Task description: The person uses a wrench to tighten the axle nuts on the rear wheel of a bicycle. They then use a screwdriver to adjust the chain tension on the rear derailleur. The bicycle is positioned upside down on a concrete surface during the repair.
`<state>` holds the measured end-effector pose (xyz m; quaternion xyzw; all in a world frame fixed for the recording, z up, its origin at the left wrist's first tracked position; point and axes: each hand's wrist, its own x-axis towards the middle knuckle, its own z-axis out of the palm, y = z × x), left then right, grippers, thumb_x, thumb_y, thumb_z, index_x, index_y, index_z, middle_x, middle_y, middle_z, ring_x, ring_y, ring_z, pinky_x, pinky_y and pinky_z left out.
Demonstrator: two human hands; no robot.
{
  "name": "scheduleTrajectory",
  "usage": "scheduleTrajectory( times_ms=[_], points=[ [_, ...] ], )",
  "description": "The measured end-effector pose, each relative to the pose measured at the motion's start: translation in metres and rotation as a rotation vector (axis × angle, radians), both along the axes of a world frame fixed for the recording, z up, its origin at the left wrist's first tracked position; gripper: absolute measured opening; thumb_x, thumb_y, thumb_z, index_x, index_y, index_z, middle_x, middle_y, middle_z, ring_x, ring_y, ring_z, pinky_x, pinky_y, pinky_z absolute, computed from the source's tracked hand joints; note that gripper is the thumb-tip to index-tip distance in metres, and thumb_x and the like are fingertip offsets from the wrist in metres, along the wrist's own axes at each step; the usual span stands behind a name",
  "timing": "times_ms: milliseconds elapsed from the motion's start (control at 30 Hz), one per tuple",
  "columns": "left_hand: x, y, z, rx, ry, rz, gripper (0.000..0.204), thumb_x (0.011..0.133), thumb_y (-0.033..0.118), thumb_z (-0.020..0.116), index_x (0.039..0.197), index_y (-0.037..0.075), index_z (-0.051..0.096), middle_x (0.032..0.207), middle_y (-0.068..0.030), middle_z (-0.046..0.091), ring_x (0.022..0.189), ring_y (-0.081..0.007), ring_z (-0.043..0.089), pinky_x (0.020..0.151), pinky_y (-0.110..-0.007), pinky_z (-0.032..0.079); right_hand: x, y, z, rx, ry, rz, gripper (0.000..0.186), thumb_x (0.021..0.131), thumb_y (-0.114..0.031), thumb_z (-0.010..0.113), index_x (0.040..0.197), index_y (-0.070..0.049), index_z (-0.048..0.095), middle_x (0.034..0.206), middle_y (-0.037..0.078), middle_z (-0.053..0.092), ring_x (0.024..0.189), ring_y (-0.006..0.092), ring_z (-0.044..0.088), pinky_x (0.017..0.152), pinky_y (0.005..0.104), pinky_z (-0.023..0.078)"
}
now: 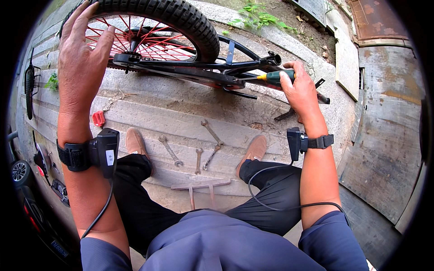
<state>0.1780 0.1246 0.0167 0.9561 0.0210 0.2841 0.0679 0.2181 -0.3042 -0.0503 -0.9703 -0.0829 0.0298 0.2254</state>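
Now, head view: one bicycle (205,67), set crosswise ahead of the person on pale ribbed paving (149,106), its red-spoked wheel to the left and black frame to the right. One left hand (83,63), fingers spread wide, laid at the tyre (199,31), presumably to keep the wheel from shifting. One right hand (302,90), closed around one screwdriver (278,76) with green handle and yellow collar, its shank pointed leftward at the end of the black chain cover (190,72), probably for direct aim; whether the tip touches is too small to tell. Wrenches (170,151), four, loose between two brown shoes (254,149), likely left there for easy reach. One red piece (98,119), beside the left shoe. One bar on two legs (201,184), nearer the person. Wrist straps (320,142), two, one per forearm, each carrying one black box (294,141).
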Motion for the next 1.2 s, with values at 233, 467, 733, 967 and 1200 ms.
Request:
scheduleTrajectory(
  times_ms=[233,467,733,967,1200],
  points=[
    [0.001,-0.001,0.000,0.023,-0.014,-0.002,0.050,0.096,0.037,0.064,0.141,0.018,0.054,0.149,-0.0109,0.046,0.133,-0.0271,0.051,0.106,-0.038,0.048,0.000,-0.003,-0.001,-0.047,0.021,-0.052,0.037,0.092,-0.032,0.063,0.117,-0.004,0.059,0.104,0.025,0.068,0.095,0.0392,0.067,0.084,0.0435,0.052],
    [0.001,0.000,0.000,0.043,-0.034,-0.014,0.050,0.096,0.036,0.064,0.141,0.017,0.054,0.148,-0.0114,0.047,0.134,-0.0277,0.049,0.109,-0.039,0.045,-0.003,0.002,0.000,0.043,-0.064,0.017,0.038,0.092,-0.034,0.063,0.113,-0.003,0.060,0.100,0.025,0.069,0.091,0.0382,0.068,0.084,0.0425,0.051],
    [0.002,-0.001,0.000,0.020,-0.034,-0.014,0.050,0.095,0.035,0.065,0.141,0.016,0.054,0.148,-0.0123,0.047,0.135,-0.0284,0.048,0.109,-0.040,0.045,0.000,-0.003,-0.007,-0.177,0.075,-0.082,0.038,0.090,-0.033,0.066,0.108,0.000,0.063,0.081,0.017,0.069,0.080,0.0328,0.069,0.078,0.0408,0.052],
    [0.002,0.000,0.000,0.020,-0.023,-0.003,0.050,0.095,0.035,0.065,0.141,0.016,0.054,0.148,-0.0124,0.047,0.134,-0.0285,0.049,0.108,-0.039,0.045,-0.003,0.007,-0.001,0.107,-0.007,-0.091,0.032,0.085,-0.021,0.071,0.111,-0.003,0.063,0.090,0.014,0.069,0.081,0.0276,0.068,0.077,0.0350,0.052],
    [0.002,-0.001,0.000,0.023,-0.037,-0.026,0.050,0.095,0.035,0.065,0.140,0.016,0.054,0.148,-0.0121,0.047,0.133,-0.0282,0.050,0.108,-0.039,0.045,0.001,0.005,-0.009,0.163,-0.186,0.152,0.035,0.083,-0.021,0.074,0.112,-0.004,0.063,0.104,0.016,0.066,0.098,0.0297,0.065,0.086,0.0390,0.051]
  ],
)
